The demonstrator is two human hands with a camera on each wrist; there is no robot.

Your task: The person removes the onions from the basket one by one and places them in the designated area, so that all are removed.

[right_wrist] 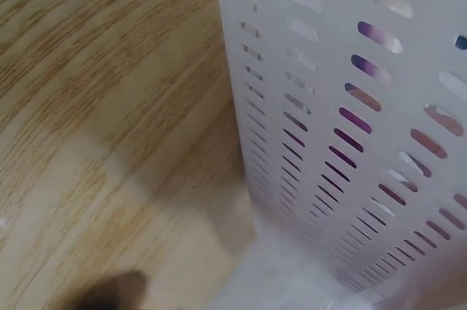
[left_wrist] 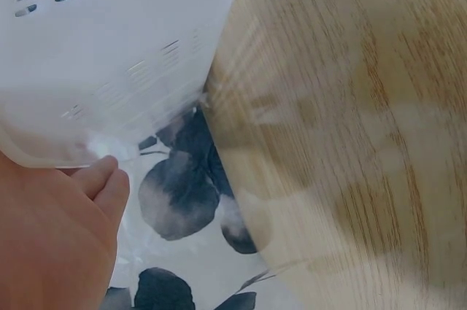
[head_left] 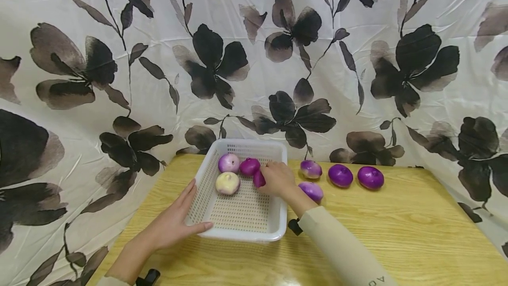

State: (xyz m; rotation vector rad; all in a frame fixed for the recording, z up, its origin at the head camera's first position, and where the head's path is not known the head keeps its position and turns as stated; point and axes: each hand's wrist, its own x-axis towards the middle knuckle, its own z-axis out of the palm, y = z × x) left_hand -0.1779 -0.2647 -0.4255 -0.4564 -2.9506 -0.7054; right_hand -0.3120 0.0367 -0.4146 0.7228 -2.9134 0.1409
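Note:
In the head view, a white perforated plastic basket (head_left: pixel 254 234) stands on the wooden table. My left hand (head_left: pixel 170 224) rests against its near left corner, fingers straight along the side and thumb at the front rim. My right hand (head_left: pixel 279 180) reaches inside and grips a magenta onion (head_left: pixel 259 179), partly hidden by the fingers. Beside that lie another magenta onion (head_left: pixel 249 167), a pale purple onion (head_left: pixel 229 163) and a yellowish-white onion (head_left: pixel 228 183). Through slots in the basket wall (right_wrist: pixel 328 55), the right wrist view shows purple patches; the hand's grip is hidden there.
Right of the basket on the table (head_left: pixel 397 224) are several purple onions: one near the back (head_left: pixel 311 169), two darker ones (head_left: pixel 340 175) (head_left: pixel 371 178) farther right, and a lighter onion (head_left: pixel 311 192) beside my right forearm. A floral cloth (head_left: pixel 254 74) hangs behind the table.

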